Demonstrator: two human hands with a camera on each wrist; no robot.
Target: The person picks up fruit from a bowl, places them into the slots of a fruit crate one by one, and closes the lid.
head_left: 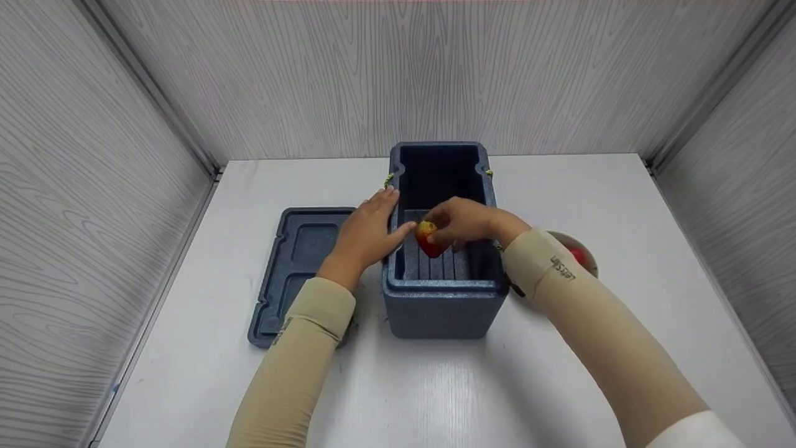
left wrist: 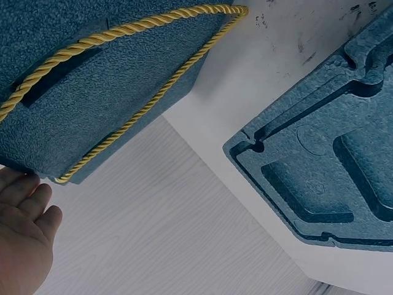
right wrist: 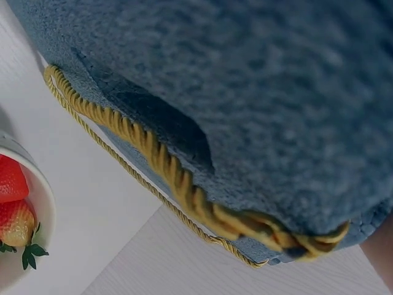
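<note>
A tall dark blue foam box (head_left: pixel 444 314) stands uncovered on the white table. Over its opening, my right hand (head_left: pixel 469 221) pinches a strawberry (head_left: pixel 429 246), red with a yellowish top. My left hand (head_left: pixel 367 231) rests on the box's left rim with its fingers extended. Its thumb points inward, close to the strawberry; whether they touch I cannot tell. In the left wrist view, the left hand's fingers (left wrist: pixel 46 209) lie at the edge of the box wall. The right wrist view is mostly filled by the box's side, and the pinching fingers are hidden there.
Left of the box lies its blue lid (head_left: pixel 267 311), recessed face up. To the right, partly behind my forearm, a white bowl (right wrist: pixel 46 209) holds strawberries (right wrist: pixel 15 224). Yellow ropes (left wrist: pixel 153 24) hang along the box's sides. Wood-grain panels (head_left: pixel 311 74) enclose the table.
</note>
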